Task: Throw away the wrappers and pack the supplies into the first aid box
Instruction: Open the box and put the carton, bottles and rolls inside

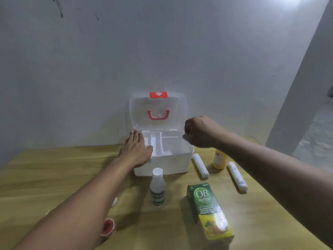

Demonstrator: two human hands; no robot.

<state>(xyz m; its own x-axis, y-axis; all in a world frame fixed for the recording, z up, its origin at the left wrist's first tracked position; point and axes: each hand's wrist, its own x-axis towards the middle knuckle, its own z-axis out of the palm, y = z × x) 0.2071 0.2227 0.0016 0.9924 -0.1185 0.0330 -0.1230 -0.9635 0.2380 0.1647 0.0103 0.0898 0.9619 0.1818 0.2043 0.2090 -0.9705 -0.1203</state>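
Note:
The white first aid box [171, 164] stands open at the table's far edge, its clear lid [158, 109] with a red handle leaning back against the wall. My left hand [136, 149] lies flat on the box's left rim, fingers spread, holding nothing. My right hand [200, 131] hovers over the box's right rim with fingers pinched; whether it holds something small I cannot tell. In front stand a white bottle [157, 186] and a green and yellow OB herbal carton [209, 210]. Two white gauze rolls [200, 166] [237, 176] and a yellow bottle [219, 159] lie right of the box.
A red and white tape roll [107, 227] and a small white piece [114, 202] sit near my left forearm on the wooden table [54, 177]. A grey wall rises right behind the box. The table's edge curves away at the right.

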